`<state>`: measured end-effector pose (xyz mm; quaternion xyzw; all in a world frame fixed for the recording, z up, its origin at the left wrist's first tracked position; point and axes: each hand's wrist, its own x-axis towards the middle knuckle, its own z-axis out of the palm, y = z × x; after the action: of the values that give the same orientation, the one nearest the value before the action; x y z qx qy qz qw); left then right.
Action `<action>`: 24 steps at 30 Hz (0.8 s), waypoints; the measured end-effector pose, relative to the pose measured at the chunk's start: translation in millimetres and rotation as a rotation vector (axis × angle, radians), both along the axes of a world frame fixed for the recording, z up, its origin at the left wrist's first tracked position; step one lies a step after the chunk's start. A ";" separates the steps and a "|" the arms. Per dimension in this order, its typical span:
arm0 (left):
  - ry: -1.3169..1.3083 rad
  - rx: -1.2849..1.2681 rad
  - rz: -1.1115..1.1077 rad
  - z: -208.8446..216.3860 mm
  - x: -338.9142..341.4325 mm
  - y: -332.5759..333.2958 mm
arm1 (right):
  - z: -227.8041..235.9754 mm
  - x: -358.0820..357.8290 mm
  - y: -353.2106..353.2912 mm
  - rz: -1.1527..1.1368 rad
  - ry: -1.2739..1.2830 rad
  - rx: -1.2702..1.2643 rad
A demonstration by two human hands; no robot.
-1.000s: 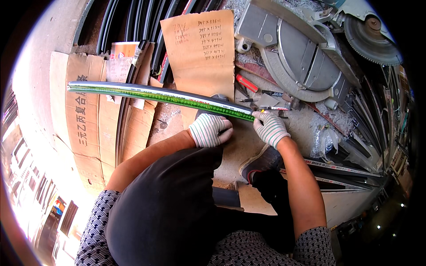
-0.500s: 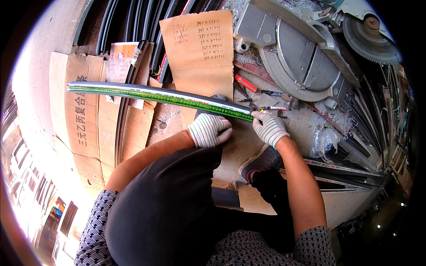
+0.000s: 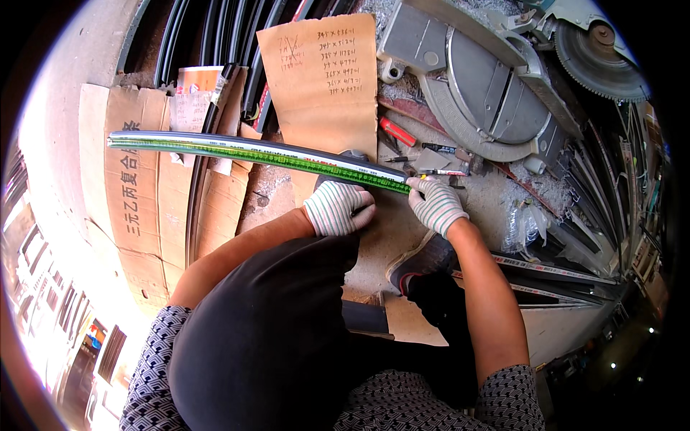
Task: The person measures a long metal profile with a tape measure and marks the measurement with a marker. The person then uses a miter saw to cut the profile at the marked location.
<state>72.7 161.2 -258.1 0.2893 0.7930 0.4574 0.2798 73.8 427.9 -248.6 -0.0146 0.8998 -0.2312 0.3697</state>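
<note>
A long dark profile strip (image 3: 244, 143) with a white printed face lies crosswise in front of me, bowed in the fisheye picture. Along its near edge runs a green tape measure blade (image 3: 287, 163). My right hand (image 3: 438, 206), in a white striped glove, pinches the blade at the strip's right end. My left hand (image 3: 339, 208), gloved alike, is closed just below the strip. Something small and dark shows between its fingers, too hidden to name. Past the strip lies a cardboard sheet (image 3: 316, 79) with handwriting.
A grey mitre saw (image 3: 496, 93) with a round toothed blade (image 3: 600, 61) stands at the far right. Near it lie a red tool (image 3: 397, 133) and several markers (image 3: 442, 172). Dark profiles (image 3: 237, 36) lie at the back; more (image 3: 546, 270) lie right. Flattened cardboard (image 3: 133, 237) covers the left.
The strip and tape have shifted very slightly upward in the picture. Both hands keep nearly the same pose and place.
</note>
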 end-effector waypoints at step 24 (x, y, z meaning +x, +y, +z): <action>0.066 0.007 0.010 0.2 -1.3 1.5 | -3.9 1.7 2.0 0.001 0.001 -0.007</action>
<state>71.4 162.7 -257.9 0.3011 0.8017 0.4517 0.2501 75.5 429.9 -252.5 -0.0163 0.8992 -0.2345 0.3691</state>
